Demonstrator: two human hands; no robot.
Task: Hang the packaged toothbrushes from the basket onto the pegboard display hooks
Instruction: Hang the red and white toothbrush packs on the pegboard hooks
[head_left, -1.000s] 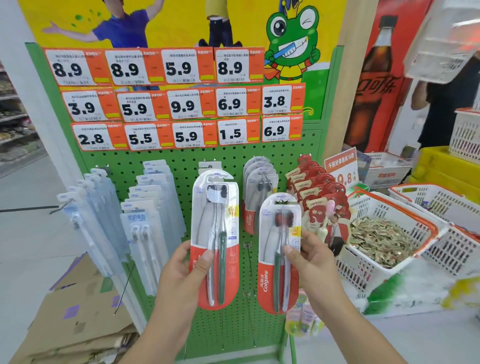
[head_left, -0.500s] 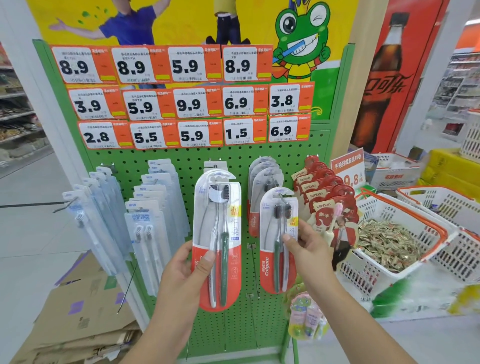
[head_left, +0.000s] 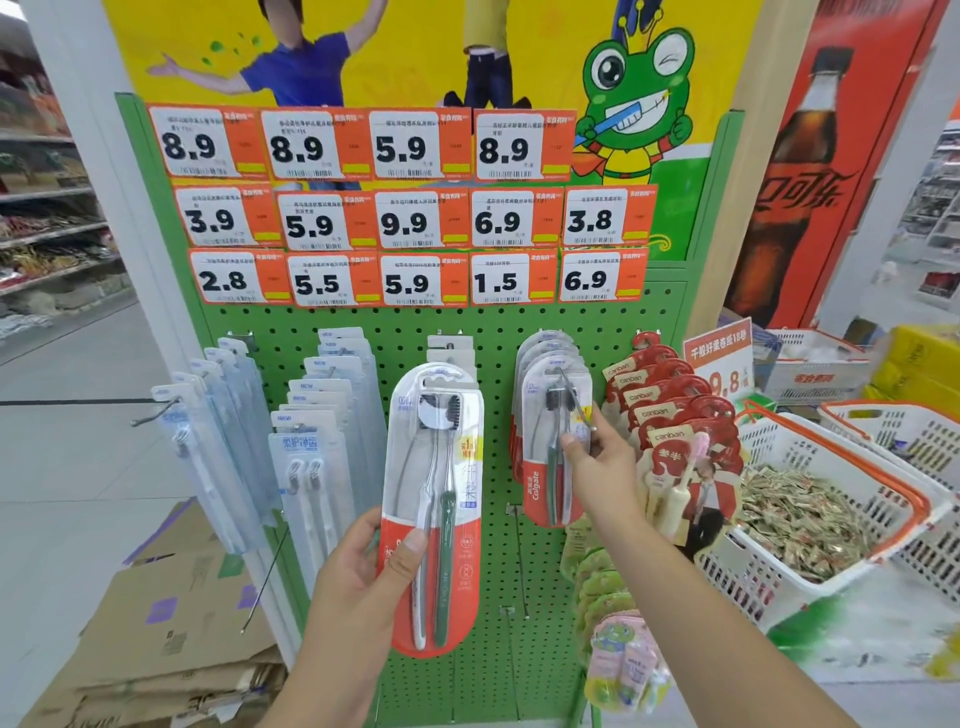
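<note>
Having risen toward one o'clock onto the Colgate row's hook (head_left: 575, 396), pack (head_left: 551, 447) stays pinched in right hand (head_left: 597, 457) fingers, likely nearly hung; left hand (head_left: 363, 566) fingers clamp second pack (head_left: 434, 499), awaiting.

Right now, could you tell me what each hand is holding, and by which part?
The left hand grips a toothbrush pack by its lower left edge. The right hand pinches a Colgate pack at its right edge, about mid-height.

Orange price tags (head_left: 400, 150) above, a frog poster (head_left: 636, 98), flattened cardboard (head_left: 171, 623) on the floor.
</note>
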